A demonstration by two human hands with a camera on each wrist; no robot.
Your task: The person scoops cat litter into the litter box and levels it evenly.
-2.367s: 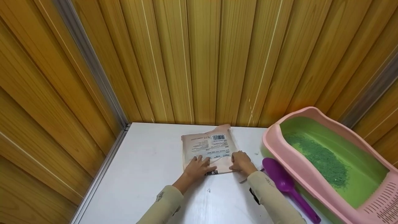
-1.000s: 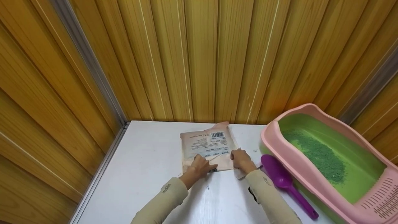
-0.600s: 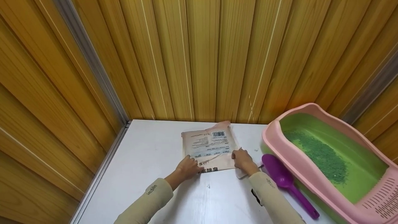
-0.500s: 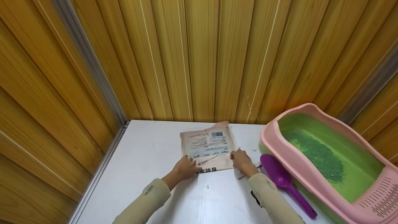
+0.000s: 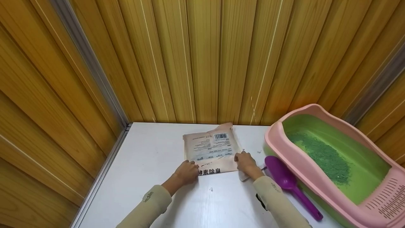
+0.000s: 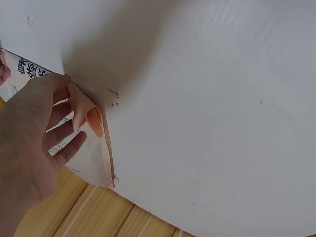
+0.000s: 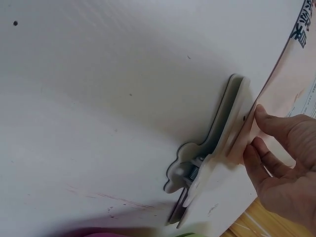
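Note:
A pale pink plastic bag with a barcode and printed text lies flat on the white table, its near edge folded over. My left hand pinches the fold at the near left corner; in the left wrist view, the bag's corner gapes a little beside the fingers. My right hand pinches the near right corner between thumb and fingers. Right beside that corner a pale spring bag clip rests on the table, mostly covered by the right hand and sleeve in the head view.
On the right stands a litter box with a pink rim and green base, holding dark green granules. A purple scoop lies along its near side. Wood-patterned wall panels rise behind the table.
My left hand has moved left along the bag's near edge to the corner, uncovering the black printed characters on the folded strip. The right hand stays at the right corner.

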